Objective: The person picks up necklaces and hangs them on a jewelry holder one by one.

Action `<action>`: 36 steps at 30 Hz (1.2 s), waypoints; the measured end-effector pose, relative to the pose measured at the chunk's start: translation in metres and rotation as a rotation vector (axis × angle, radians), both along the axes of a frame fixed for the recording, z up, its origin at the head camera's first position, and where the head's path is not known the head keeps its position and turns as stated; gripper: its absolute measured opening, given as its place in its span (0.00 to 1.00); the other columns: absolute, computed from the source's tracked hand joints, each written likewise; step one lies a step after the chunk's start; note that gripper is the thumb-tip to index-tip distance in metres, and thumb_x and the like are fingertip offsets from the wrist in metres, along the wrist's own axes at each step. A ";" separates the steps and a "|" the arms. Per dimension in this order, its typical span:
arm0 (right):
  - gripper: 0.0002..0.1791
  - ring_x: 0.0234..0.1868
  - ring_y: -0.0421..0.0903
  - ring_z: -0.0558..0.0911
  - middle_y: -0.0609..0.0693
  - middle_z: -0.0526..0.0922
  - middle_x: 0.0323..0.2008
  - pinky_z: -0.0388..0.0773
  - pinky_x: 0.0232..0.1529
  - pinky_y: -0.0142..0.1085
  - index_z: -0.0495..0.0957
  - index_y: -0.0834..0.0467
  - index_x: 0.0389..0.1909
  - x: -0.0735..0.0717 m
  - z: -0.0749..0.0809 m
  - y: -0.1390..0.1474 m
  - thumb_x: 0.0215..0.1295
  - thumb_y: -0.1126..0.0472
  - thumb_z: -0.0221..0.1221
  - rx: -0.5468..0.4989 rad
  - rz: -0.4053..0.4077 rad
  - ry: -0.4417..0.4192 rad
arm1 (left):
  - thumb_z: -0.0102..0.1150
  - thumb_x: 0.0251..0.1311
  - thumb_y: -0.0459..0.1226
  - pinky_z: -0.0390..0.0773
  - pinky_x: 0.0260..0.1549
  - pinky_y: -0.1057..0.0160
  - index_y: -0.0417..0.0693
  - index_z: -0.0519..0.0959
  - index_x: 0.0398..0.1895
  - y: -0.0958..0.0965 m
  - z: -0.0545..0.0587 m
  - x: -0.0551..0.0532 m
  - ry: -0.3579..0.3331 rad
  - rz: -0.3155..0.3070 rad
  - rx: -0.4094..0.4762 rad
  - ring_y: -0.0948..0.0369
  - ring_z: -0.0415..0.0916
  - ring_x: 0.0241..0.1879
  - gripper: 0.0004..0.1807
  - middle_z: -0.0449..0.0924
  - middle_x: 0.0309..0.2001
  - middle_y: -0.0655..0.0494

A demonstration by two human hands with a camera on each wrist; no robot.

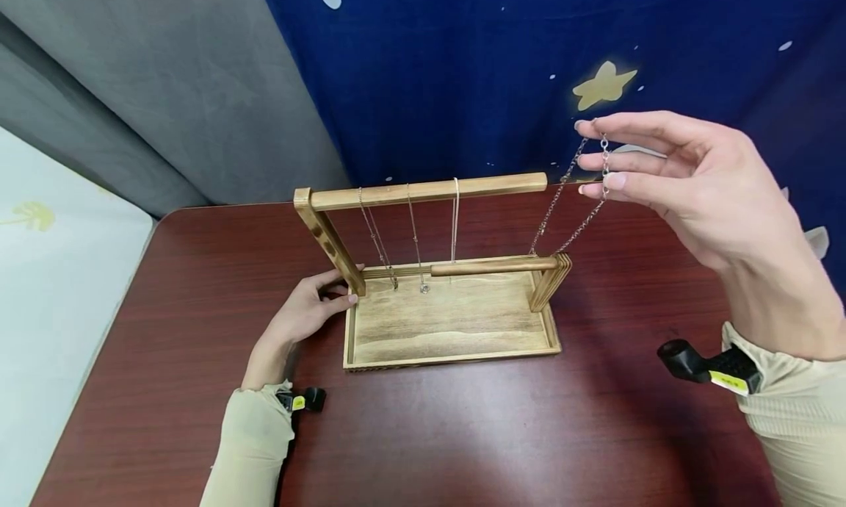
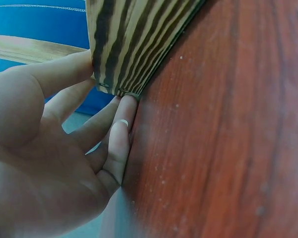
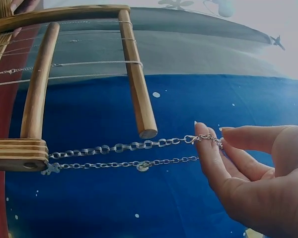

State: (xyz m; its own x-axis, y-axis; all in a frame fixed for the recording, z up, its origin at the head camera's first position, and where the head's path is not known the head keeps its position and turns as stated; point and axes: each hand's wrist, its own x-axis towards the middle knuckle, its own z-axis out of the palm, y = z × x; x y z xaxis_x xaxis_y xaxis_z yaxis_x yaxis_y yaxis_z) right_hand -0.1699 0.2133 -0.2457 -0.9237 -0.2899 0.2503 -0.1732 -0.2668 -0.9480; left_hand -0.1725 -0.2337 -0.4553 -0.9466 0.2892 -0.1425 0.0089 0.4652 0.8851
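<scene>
A wooden jewelry stand (image 1: pixel 456 349) with a shallow tray base and two bars stands on the table. My left hand (image 1: pixel 307 308) grips its left end near the upright post (image 1: pixel 333 246), thumb in front and fingers behind. To the right of the upper bar (image 1: pixel 502 186), my right hand (image 1: pixel 707 169) holds a silver chain necklace (image 1: pixel 605 158) raised between thumb and fingers. In the right wrist view the necklace (image 3: pixel 119 148) hangs in a long loop past the short post, with a small charm (image 3: pixel 143 168) and a flat pendant (image 3: pixel 50 169).
Several thin necklaces (image 1: pixel 454 220) hang over the upper bar, one with a sparkling pendant (image 1: pixel 424 289). A lower bar (image 1: pixel 492 267) joins the short right post (image 1: pixel 550 286). Behind the reddish-brown table (image 1: pixel 423 441) hang a blue star-patterned curtain (image 1: pixel 449 73) and a grey one (image 1: pixel 178 73).
</scene>
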 end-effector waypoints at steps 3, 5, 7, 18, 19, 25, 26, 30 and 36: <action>0.28 0.54 0.57 0.82 0.65 0.75 0.62 0.80 0.47 0.44 0.70 0.75 0.62 -0.003 0.000 -0.004 0.59 0.86 0.56 0.025 0.002 -0.010 | 0.62 0.67 0.35 0.77 0.42 0.65 0.48 0.72 0.69 -0.001 0.000 0.000 -0.004 0.001 -0.002 0.50 0.77 0.52 0.27 0.79 0.55 0.42; 0.28 0.54 0.56 0.82 0.64 0.76 0.61 0.80 0.47 0.43 0.70 0.74 0.62 -0.005 -0.001 -0.006 0.59 0.85 0.57 0.047 0.011 -0.010 | 0.62 0.67 0.35 0.77 0.42 0.65 0.49 0.73 0.69 -0.001 0.000 0.001 0.001 0.005 -0.008 0.51 0.78 0.51 0.27 0.79 0.55 0.42; 0.27 0.54 0.55 0.82 0.64 0.77 0.60 0.80 0.47 0.42 0.71 0.75 0.62 -0.007 -0.001 -0.009 0.59 0.85 0.58 0.069 0.021 -0.005 | 0.62 0.67 0.35 0.78 0.41 0.65 0.50 0.73 0.69 -0.001 -0.001 0.003 0.004 0.008 -0.012 0.51 0.78 0.51 0.27 0.80 0.55 0.43; 0.23 0.50 0.46 0.85 0.57 0.83 0.55 0.80 0.46 0.29 0.77 0.69 0.59 -0.013 0.000 -0.011 0.62 0.74 0.64 0.355 0.011 0.015 | 0.63 0.65 0.33 0.78 0.40 0.65 0.50 0.74 0.68 0.007 0.000 0.003 0.016 0.001 0.013 0.52 0.79 0.50 0.27 0.80 0.55 0.46; 0.22 0.49 0.45 0.85 0.55 0.84 0.54 0.80 0.46 0.29 0.78 0.67 0.59 -0.013 0.000 -0.011 0.63 0.72 0.64 0.408 -0.006 0.017 | 0.63 0.65 0.33 0.78 0.40 0.66 0.49 0.74 0.68 0.008 0.000 0.003 0.018 0.001 0.010 0.53 0.79 0.49 0.27 0.80 0.55 0.46; 0.21 0.49 0.42 0.85 0.51 0.85 0.52 0.79 0.46 0.27 0.80 0.60 0.58 -0.013 0.000 -0.016 0.63 0.66 0.67 0.604 -0.076 0.037 | 0.64 0.64 0.33 0.77 0.40 0.67 0.45 0.75 0.67 0.010 -0.003 0.003 0.017 0.020 -0.005 0.53 0.79 0.48 0.26 0.82 0.51 0.43; 0.21 0.49 0.42 0.85 0.50 0.85 0.52 0.78 0.47 0.27 0.81 0.60 0.58 -0.013 0.001 -0.017 0.63 0.66 0.67 0.608 -0.076 0.039 | 0.64 0.64 0.33 0.77 0.40 0.68 0.44 0.75 0.66 0.010 -0.003 0.003 0.018 0.024 -0.005 0.53 0.79 0.48 0.26 0.82 0.51 0.43; 0.21 0.49 0.42 0.85 0.49 0.86 0.51 0.78 0.47 0.28 0.81 0.60 0.57 -0.014 0.002 -0.023 0.62 0.68 0.67 0.582 -0.058 0.048 | 0.64 0.64 0.32 0.77 0.41 0.68 0.42 0.74 0.66 0.011 -0.003 0.004 0.023 0.025 -0.002 0.51 0.79 0.49 0.26 0.82 0.51 0.42; 0.21 0.47 0.48 0.86 0.54 0.84 0.53 0.81 0.45 0.36 0.79 0.66 0.58 -0.013 0.000 -0.027 0.63 0.76 0.62 0.414 0.040 0.033 | 0.64 0.64 0.32 0.78 0.41 0.68 0.41 0.74 0.67 0.013 -0.003 0.002 0.001 0.022 -0.001 0.51 0.80 0.50 0.27 0.82 0.51 0.42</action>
State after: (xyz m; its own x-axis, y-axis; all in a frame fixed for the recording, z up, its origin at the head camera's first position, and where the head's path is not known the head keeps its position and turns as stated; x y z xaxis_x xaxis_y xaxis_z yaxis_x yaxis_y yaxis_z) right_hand -0.1829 0.1867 -0.2453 -0.9031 -0.4079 0.1345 -0.2027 0.1286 -0.9708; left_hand -0.1704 -0.2203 -0.4582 -0.9528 0.2685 -0.1418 -0.0001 0.4667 0.8844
